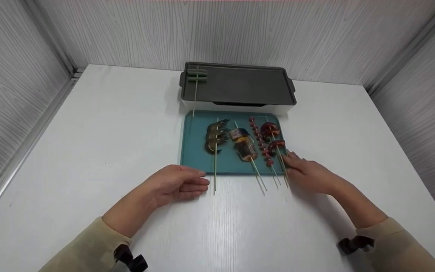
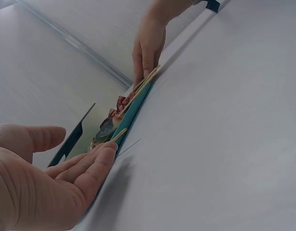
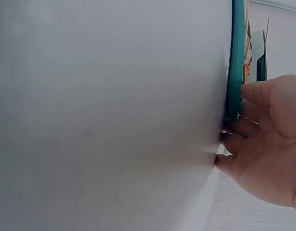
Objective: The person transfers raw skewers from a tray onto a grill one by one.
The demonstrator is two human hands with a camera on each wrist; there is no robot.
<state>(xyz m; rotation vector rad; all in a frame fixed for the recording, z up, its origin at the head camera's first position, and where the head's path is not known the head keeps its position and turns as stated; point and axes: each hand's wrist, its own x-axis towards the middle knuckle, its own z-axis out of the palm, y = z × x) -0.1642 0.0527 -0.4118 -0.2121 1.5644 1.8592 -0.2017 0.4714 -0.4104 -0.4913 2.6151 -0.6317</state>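
Observation:
A teal tray [image 1: 196, 151] lies on the white table with several skewers on it: a shrimp skewer [image 1: 216, 136], a fish-chunk skewer [image 1: 246, 145], a thin skewer of small red pieces [image 1: 261, 141] and a skewer with dark red curled pieces [image 1: 274, 138]. My left hand [image 1: 178, 183] is at the tray's front left, its thumb near the rim and its fingers extended; the left wrist view shows thumb and fingers apart. At the front right corner, my right hand [image 1: 310, 173] holds the tray's edge between thumb [image 3: 256, 91] and bent fingers.
Behind the tray stands a white-sided grill with a black plate [image 1: 247, 85]. A skewer of green pieces [image 1: 197, 75] lies on its left end, the stick reaching over the front edge. Pale wood-grain panels [image 1: 127, 34] enclose the table at the back and sides.

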